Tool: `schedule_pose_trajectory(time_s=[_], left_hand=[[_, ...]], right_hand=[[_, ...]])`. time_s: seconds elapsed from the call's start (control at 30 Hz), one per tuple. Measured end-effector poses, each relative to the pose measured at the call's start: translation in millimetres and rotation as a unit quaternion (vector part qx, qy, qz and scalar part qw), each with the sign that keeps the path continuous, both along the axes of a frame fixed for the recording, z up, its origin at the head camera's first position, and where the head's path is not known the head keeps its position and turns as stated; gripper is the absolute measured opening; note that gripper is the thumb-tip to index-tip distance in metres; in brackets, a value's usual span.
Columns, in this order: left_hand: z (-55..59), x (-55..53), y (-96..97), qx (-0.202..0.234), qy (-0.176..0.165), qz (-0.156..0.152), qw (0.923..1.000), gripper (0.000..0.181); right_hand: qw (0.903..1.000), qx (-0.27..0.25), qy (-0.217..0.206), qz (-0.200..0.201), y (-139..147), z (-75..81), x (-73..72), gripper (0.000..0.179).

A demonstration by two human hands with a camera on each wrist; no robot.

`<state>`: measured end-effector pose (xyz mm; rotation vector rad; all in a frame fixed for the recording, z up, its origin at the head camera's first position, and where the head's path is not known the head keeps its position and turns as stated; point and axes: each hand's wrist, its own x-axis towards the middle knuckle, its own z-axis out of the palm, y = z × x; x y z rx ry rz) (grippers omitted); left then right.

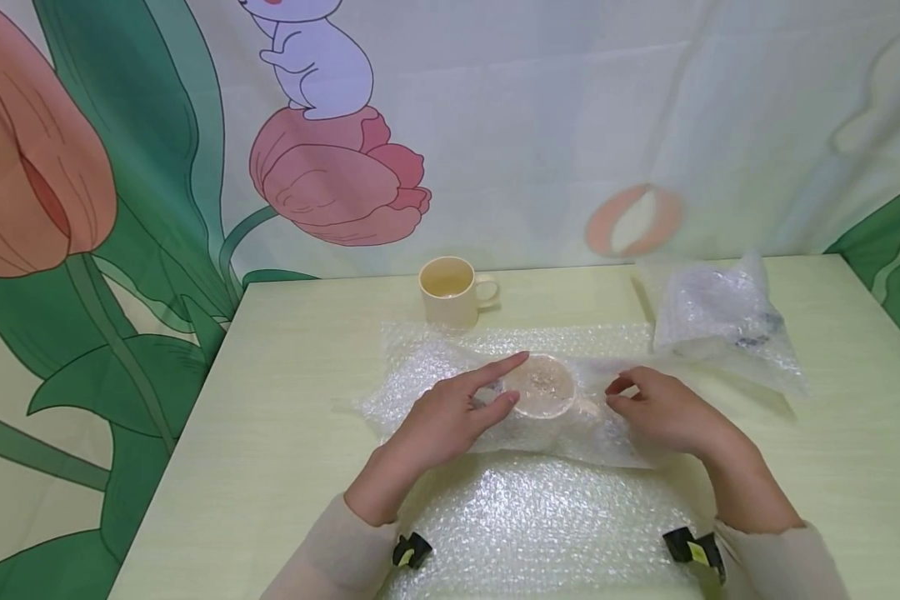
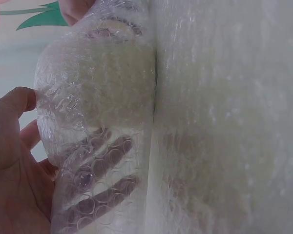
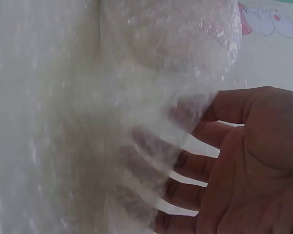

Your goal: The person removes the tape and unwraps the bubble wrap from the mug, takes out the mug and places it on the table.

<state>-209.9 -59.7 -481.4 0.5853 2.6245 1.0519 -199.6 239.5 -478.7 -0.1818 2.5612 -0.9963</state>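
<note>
One bare mug (image 1: 441,304), centre; one wrapped mug (image 1: 542,387), below, left hand (image 1: 442,421) spread against it; right hand (image 1: 671,410), loosely bent, touching wrap (image 1: 607,450); one bundle (image 1: 708,304), right, its dark marks (image 1: 756,332) unreadable.

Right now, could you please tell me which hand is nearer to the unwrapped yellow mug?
Left. The left hand is in front of the yellow mug; the right hand is farther away, in front and to the right.
</note>
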Motion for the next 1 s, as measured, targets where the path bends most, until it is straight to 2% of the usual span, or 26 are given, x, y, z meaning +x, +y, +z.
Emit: schedule_pose_trajectory(time_s=[0.27,0.43,0.73,1.0], left_hand=[[-0.7,-0.5,-0.4,-0.001,-0.005,0.001,1.0000,0.049],[-0.3,-0.8,0.7,-0.003,-0.009,0.003,1.0000,0.050],[0.1,-0.5,1.1,-0.003,-0.015,0.004,0.9999,0.051],[-1.2,-0.9,0.2,-0.002,-0.013,0.004,0.9999,0.050]], right_hand=[[0.9973,-0.068,-0.022,-0.015,15,-12.2,-7.2,0.034],[0.9929,-0.109,-0.048,-0.007,27,-18.3,-11.6,0.038],[0.9799,-0.174,-0.098,-0.001,47,-24.7,-17.5,0.044],[0.9700,-0.214,-0.116,-0.005,58,-29.0,-20.5,0.040]])
